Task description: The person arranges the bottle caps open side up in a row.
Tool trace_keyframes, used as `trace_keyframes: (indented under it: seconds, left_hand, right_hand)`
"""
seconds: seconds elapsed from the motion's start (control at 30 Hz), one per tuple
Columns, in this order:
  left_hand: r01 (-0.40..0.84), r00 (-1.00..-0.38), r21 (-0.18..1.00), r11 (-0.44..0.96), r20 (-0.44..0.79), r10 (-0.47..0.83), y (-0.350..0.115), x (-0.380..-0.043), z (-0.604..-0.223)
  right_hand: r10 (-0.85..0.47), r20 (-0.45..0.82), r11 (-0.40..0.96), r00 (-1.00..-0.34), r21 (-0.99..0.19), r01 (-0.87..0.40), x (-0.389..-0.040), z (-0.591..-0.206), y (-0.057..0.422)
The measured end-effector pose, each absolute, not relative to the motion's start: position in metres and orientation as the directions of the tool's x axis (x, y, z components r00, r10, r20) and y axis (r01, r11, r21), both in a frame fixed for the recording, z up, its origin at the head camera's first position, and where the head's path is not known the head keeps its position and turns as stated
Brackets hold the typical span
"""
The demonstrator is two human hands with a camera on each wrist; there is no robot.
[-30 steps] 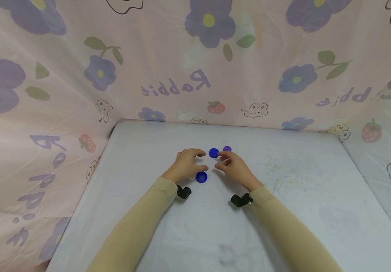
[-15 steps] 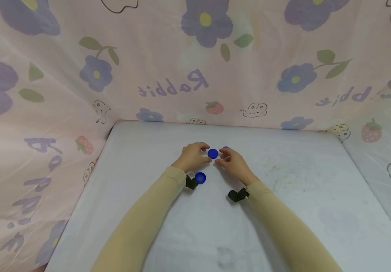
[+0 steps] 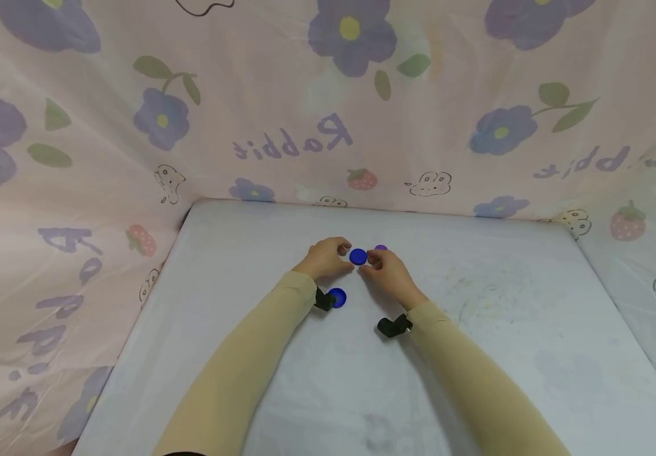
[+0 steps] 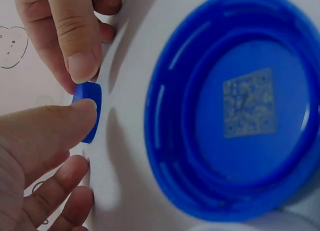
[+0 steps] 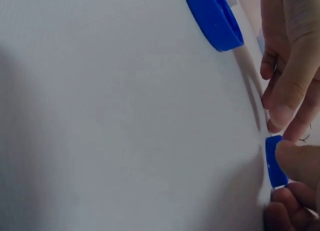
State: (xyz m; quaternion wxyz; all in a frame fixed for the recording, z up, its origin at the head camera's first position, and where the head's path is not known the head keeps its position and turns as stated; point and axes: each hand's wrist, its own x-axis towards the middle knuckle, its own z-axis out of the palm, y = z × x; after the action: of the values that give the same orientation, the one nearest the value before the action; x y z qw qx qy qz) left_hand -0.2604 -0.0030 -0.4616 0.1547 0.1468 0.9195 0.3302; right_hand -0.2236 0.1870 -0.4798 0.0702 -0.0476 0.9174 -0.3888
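A small blue round cap (image 3: 358,256) lies between my hands. My right hand (image 3: 388,275) has its thumb and fingertips at the right edge of the cap; in the right wrist view its thumb (image 5: 300,158) overlaps the cap. My left hand (image 3: 326,259) curves around the other side, thumb and fingers spread apart. A slim gap shows between that left thumb (image 5: 284,111) and the cap in the right wrist view. Nearer my body, a blue lid (image 4: 250,161) lies hollow side up, a square code printed inside. My left wrist camera partly covers it in the head view.
Behind my right fingers shows part of a purple disc (image 3: 381,247). At the bottom of the left wrist view appears the edge of a whitish round thing (image 4: 245,226). The white table (image 3: 510,354) meets patterned curtains (image 3: 282,95) at its back and sides.
My left hand has moved forward and right toward the blue cap. My right fingers have drawn together at its edge. The cap stays in about the same place.
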Motion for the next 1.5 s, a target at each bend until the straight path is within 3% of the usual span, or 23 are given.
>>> trace_keyframes:
  seconds: [0.47,0.7,1.07,1.5]
  left_hand:
    - [0.247,-0.907,0.550,0.797,-0.158,0.391,0.002,-0.262,-0.463]
    - [0.278,-0.901,0.511,0.814,-0.156,0.405,0.001,-0.262,-0.463]
    - [0.341,-0.894,0.543,0.768,-0.065,0.443,-0.002,-0.253,-0.453]
    - [0.316,-0.894,0.673,0.669,-0.025,0.448,-0.021,-0.215,-0.438]
  right_hand:
    - [-0.177,-0.020,0.713,-0.984,-0.691,-0.114,-0.223,-0.482,0.178]
    - [-0.171,-0.040,0.703,-0.984,-0.705,-0.093,-0.222,-0.482,0.175]
    - [-0.148,-0.022,0.617,-0.989,-0.783,-0.075,-0.214,-0.472,0.177]
    - [-0.205,0.095,0.573,-0.974,-0.795,-0.198,-0.189,-0.462,0.177]
